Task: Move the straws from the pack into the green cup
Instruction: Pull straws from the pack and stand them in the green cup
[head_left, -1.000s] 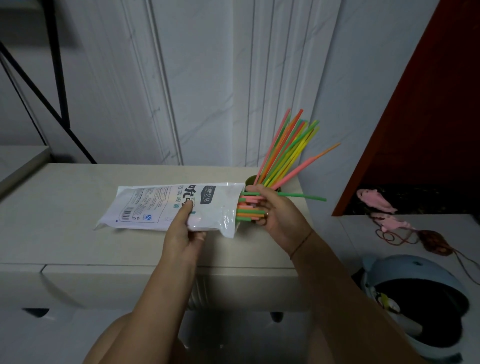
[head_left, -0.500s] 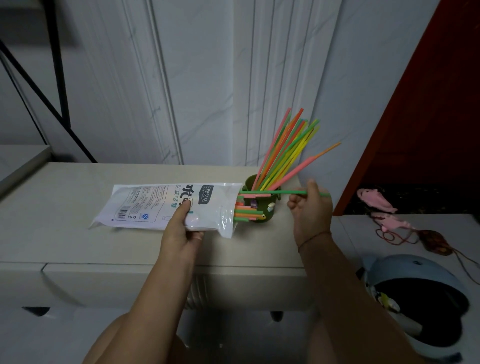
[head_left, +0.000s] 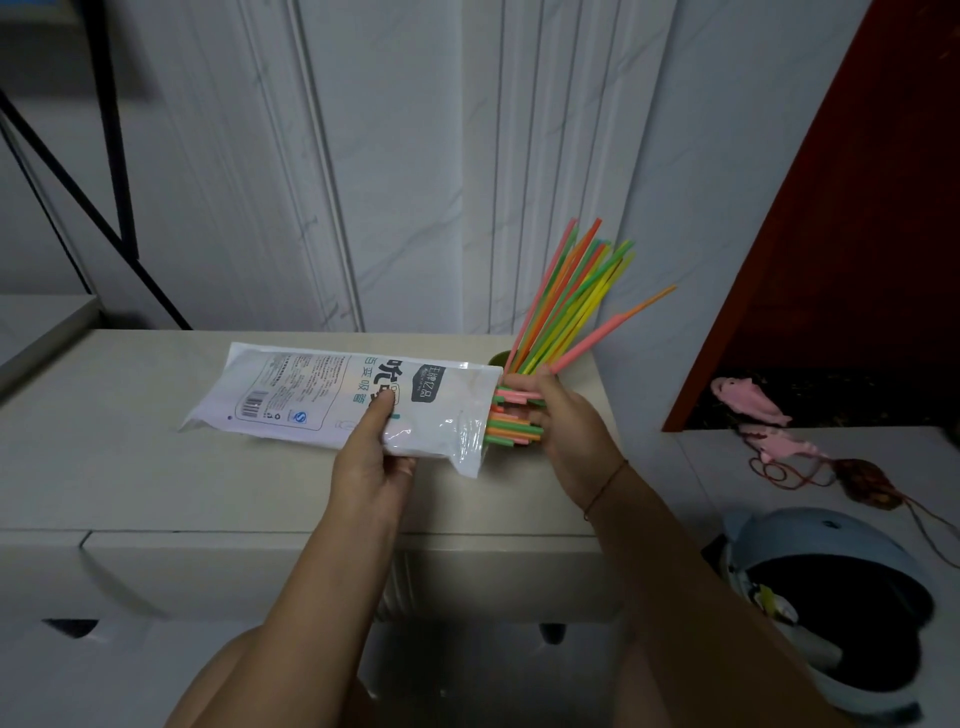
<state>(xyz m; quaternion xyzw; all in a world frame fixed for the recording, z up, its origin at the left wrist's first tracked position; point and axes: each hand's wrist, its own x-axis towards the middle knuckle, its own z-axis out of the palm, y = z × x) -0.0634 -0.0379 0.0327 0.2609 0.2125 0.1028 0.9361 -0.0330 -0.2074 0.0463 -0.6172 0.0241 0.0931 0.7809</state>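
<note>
Pale cabinet top (head_left: 156, 467), straw pack (head_left: 332, 400) lying flat, green cup (head_left: 500, 358) at its far-right corner.

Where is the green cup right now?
In the head view the green cup stands on the cabinet top right of centre, mostly hidden behind the pack mouth and the right hand, straws fanning out above.

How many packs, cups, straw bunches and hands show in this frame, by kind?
Packs: 1, the straw pack
Cups: 1, the green cup
Straw bunches: 2, the straw bunch in the cup and the straw bunch in the pack mouth
Hands: 2, the left hand and the right hand
Total: 6
</note>
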